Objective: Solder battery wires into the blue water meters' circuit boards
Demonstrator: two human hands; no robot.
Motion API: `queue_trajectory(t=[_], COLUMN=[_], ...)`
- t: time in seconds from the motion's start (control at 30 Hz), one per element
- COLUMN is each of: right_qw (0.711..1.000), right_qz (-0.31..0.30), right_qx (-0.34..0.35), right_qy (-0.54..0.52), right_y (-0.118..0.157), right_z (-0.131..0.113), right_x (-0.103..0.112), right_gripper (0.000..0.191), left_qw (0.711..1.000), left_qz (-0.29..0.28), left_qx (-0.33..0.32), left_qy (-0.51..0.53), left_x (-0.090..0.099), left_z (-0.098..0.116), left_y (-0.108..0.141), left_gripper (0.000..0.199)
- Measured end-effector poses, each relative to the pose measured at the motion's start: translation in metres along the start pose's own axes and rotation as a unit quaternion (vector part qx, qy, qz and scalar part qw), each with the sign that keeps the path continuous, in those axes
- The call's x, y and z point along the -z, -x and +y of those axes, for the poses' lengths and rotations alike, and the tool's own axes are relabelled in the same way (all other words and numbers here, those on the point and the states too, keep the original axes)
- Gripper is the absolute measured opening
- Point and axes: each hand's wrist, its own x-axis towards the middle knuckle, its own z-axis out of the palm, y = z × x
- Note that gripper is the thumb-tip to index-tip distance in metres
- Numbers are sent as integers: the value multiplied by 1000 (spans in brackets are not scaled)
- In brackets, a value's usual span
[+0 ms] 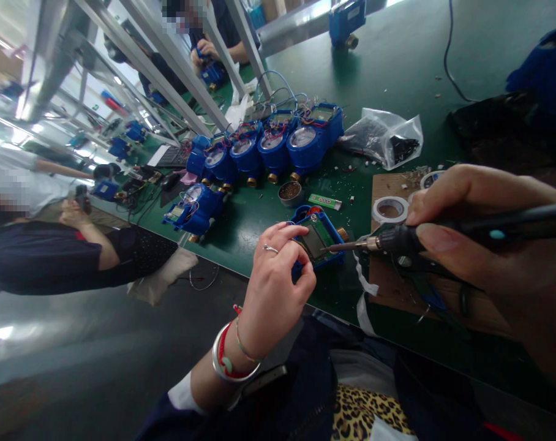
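Observation:
My right hand point(471, 245) grips a black soldering iron point(397, 237). The iron's tip reaches left over the green circuit board point(323, 229) with a grey display, set in a blue water meter point(329, 262). I cannot tell whether the tip touches the board. My left hand point(280, 272) rests at the board's near left side, fingers bent and thumb and forefinger drawn together. Whatever they pinch is hidden behind the fingers. A brass fitting point(342, 234) sticks out of the meter's right side.
More blue meters point(305, 147) with wires stand in a row behind, and one meter point(196, 208) sits left. Nearby are a small tin point(291, 192), a green-and-white box point(324, 201), a plastic bag point(388, 138), tape rolls point(390, 209) and cardboard point(383, 269). Co-workers point(67, 245) sit left.

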Motion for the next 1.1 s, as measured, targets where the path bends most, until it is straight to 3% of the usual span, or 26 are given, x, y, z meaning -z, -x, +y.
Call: queue_trajectory(t=[0.3,0.43,0.6,0.7,0.97,1.1], right_qw=[1000,999,999,999,999,999], right_qz=[22,44,43,46,49,51], right_qx=[15,13,-1,0,5,15], right_qy=[-9,-13,-25,-7,2,10], right_y=[0,0,1,2,1,1], right_z=[-1,-4,-9,-11,-11,-11], right_x=[1,2,3,3,2,3], right_gripper=[8,9,11,19,16,14], left_qw=[1000,998,990,977,909,933], left_qz=[5,23,66,99,84,61], left_qx=[3,5,55,86,201,191], left_qy=[15,59,115,169,355,298], left_x=[0,5,6,4,-2,-1], left_z=[-6,-13,-24,-27,-24,-25], left_y=[11,23,36,40,27,24], left_gripper=[6,17,23,24,25,9])
